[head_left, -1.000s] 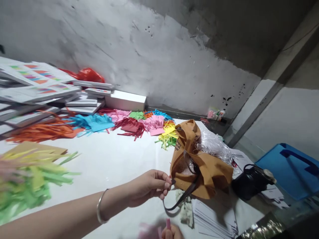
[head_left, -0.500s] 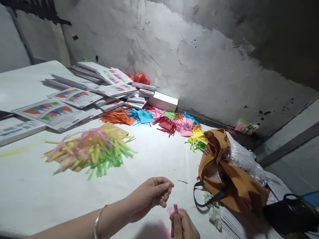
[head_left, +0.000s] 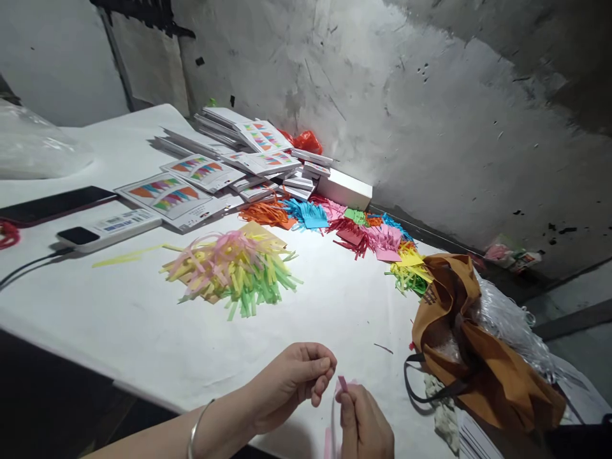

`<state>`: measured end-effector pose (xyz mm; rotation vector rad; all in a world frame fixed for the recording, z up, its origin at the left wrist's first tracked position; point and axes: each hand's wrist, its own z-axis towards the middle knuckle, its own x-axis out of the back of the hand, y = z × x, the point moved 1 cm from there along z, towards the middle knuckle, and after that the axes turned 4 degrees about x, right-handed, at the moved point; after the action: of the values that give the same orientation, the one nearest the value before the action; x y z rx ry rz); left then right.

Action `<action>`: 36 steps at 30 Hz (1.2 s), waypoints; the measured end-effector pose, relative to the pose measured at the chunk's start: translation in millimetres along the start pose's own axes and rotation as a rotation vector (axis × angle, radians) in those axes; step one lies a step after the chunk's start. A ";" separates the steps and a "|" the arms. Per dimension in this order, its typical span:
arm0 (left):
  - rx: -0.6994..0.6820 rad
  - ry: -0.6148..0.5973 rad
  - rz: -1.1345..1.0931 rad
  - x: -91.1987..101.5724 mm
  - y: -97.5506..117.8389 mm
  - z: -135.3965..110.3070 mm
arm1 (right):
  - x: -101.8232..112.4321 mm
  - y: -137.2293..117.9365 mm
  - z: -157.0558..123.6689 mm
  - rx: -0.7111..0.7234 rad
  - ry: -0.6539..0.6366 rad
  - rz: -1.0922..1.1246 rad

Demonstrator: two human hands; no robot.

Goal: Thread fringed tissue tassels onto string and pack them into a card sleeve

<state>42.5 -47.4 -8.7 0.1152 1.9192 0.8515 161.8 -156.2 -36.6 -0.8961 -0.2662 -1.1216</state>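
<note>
My right hand (head_left: 366,421) is closed on a strip of pink tissue paper (head_left: 342,384), the thumb pressed on it and its tip sticking up above the fingers. More pink paper hangs down below at the bottom edge. Just to its left, my left hand (head_left: 299,382) has its thumb and fingertips pinched together; what lies in them, if anything, is too small to make out. A bracelet circles the left wrist. Beyond the hands lies a fringed tissue paper pile (head_left: 234,264) in pink, yellow and green.
Small fringed paper bundles (head_left: 351,233) in several colours line the wall side. Behind them are stacked printed sheets (head_left: 210,172) and a white box (head_left: 345,188). A brown bag (head_left: 478,357) stands at right. A phone (head_left: 57,205) and a white device with a cable (head_left: 109,229) lie at left.
The view has swung left, bringing the phone, the cabled device and the table's near edge into sight. Both hands have stayed close together, the right still holding the pink strip.
</note>
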 end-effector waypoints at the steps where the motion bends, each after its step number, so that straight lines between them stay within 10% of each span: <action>1: -0.003 0.004 0.002 1.2 -0.3 -1.1 | 1.6 -0.4 3.1 0.060 -0.008 -0.022; 12: -0.063 0.045 0.238 5.5 2.6 -7.3 | 23.5 -2.6 41.9 0.592 -0.231 -0.263; 36: -0.133 0.035 0.604 9.0 0.0 -4.8 | 23.4 1.2 46.3 0.567 -0.331 -0.184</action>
<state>34.0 -46.0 -14.2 0.6251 1.8732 1.3812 184.3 -137.6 6.3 -0.5477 -0.9067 -0.9830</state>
